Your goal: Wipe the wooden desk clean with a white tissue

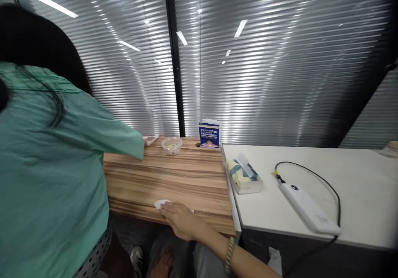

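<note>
- Pictured: right hand (178, 220), fingers laid out flat and close together, pressed down on a white tissue (161, 203) at the near edge of the wooden table (186, 178).
- Left hand nowhere clearly seen; grip impossible to tell.
- Tissue found under and just beyond the fingertips, well apart from the plastic bowl (171, 145) and the blue carton (209, 134) at the far edge.
- Probably best handled with even pressure from flat fingers, strokes kept along the wood grain, wad kept from sliding off the near edge.
- Seemed to lie with its longer side along the table edge, exposed end pointing left; mostly hidden by the fingers, so no certainty.
- Alongside: a co-worker's hand (151, 140), from a green sleeve (102, 132), touching the far edge.
- On the adjoining white table (357, 178): tissue pack (243, 175), power bank (309, 207) and black cable (323, 182).
</note>
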A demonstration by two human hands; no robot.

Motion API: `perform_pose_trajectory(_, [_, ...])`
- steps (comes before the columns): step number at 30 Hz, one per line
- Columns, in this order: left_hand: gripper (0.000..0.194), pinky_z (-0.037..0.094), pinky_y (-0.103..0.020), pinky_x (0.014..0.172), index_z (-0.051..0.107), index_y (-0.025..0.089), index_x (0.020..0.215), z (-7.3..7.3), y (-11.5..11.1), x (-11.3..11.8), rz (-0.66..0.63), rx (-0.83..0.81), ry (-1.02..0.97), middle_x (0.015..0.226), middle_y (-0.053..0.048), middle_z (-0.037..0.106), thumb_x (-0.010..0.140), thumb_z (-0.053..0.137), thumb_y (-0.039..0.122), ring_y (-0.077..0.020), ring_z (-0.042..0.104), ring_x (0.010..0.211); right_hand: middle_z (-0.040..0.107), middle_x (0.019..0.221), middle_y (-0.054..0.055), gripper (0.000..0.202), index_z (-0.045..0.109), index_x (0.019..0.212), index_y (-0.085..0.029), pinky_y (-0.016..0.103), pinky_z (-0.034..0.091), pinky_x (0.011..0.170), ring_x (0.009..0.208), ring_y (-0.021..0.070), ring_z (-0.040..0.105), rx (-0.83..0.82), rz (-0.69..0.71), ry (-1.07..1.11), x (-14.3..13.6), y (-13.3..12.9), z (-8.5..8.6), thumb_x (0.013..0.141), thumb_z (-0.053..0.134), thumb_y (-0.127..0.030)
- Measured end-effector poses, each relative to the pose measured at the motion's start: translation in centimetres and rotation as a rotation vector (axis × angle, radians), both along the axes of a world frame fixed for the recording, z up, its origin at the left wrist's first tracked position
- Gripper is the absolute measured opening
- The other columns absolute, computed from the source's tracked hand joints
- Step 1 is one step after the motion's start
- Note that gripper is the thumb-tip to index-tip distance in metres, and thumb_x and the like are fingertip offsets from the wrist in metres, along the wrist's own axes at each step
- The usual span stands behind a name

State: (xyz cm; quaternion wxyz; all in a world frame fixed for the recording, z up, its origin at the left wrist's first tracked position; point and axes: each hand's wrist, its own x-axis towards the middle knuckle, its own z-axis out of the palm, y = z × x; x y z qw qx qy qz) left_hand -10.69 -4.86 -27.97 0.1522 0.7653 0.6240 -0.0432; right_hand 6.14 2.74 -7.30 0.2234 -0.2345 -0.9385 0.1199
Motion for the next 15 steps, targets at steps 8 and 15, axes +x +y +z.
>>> perform_pose_trajectory(8, [0.052,0.019,-0.041,0.114,0.060,0.028,0.125,2.1,-0.6,0.7,-0.054,0.021,0.044,0.139,-0.003,0.052,0.078,0.042,0.012,-0.0228,0.041,0.134,0.046,0.142,0.012,0.048,0.047,0.139,-0.013,0.042,0.032,0.113,0.135,0.0198,0.038,-0.075,-0.391,-0.019,11.8,3.3,-1.4,0.094,0.029,-0.016])
perform_pose_trajectory(15, [0.052,0.019,-0.046,0.116,0.060,0.025,0.124,2.1,-0.2,0.9,-0.049,-0.009,0.044,0.141,-0.003,0.050,0.077,0.041,0.011,-0.0228,0.039,0.136,0.043,0.144,0.016,0.052,0.046,0.138,-0.005,0.040,0.030,0.114,0.135,0.0237,0.037,-0.067,-0.679,-0.084,11.4,11.3,-2.1,0.088,0.034,-0.011])
